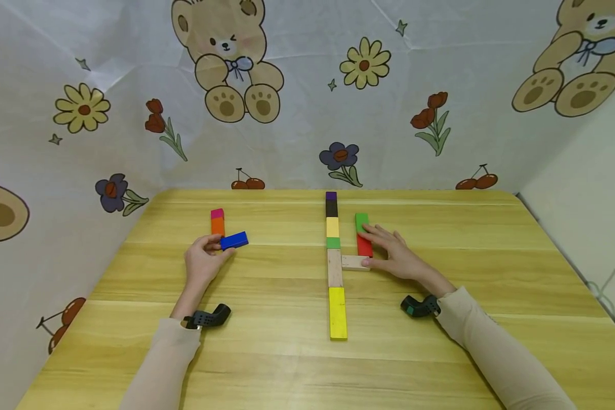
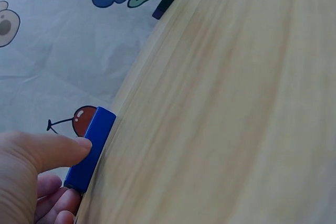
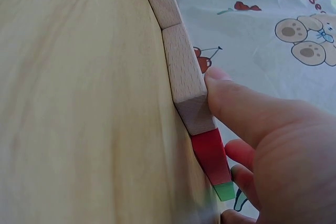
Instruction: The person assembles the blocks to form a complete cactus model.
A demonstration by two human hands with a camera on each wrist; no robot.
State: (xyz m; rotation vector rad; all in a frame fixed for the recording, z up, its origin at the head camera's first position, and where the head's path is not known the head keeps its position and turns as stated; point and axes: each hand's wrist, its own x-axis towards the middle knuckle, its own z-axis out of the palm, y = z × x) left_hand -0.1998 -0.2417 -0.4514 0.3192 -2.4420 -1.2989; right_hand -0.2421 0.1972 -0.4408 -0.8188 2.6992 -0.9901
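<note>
My left hand [image 1: 203, 263] pinches a blue wooden block [image 1: 234, 240] between thumb and fingers. That block lies slantwise beside an orange block [image 1: 217, 226], which has a pink block [image 1: 217, 213] at its far end. My right hand [image 1: 402, 257] rests beside a plain wooden block [image 1: 355, 262], its thumb touching the block's near right corner. Its other fingers reach over a red block [image 1: 364, 245], with a green block [image 1: 361, 222] beyond. The plain block sticks out sideways from a long row that includes another plain block [image 1: 335, 267] and a yellow block [image 1: 338, 313].
The row continues away from me through a short green block [image 1: 333, 242], a pale yellow block [image 1: 332, 227], a black block [image 1: 331, 208] and a purple block [image 1: 331, 195]. A patterned cloth [image 1: 297, 136] hangs behind the wooden table [image 1: 282, 353].
</note>
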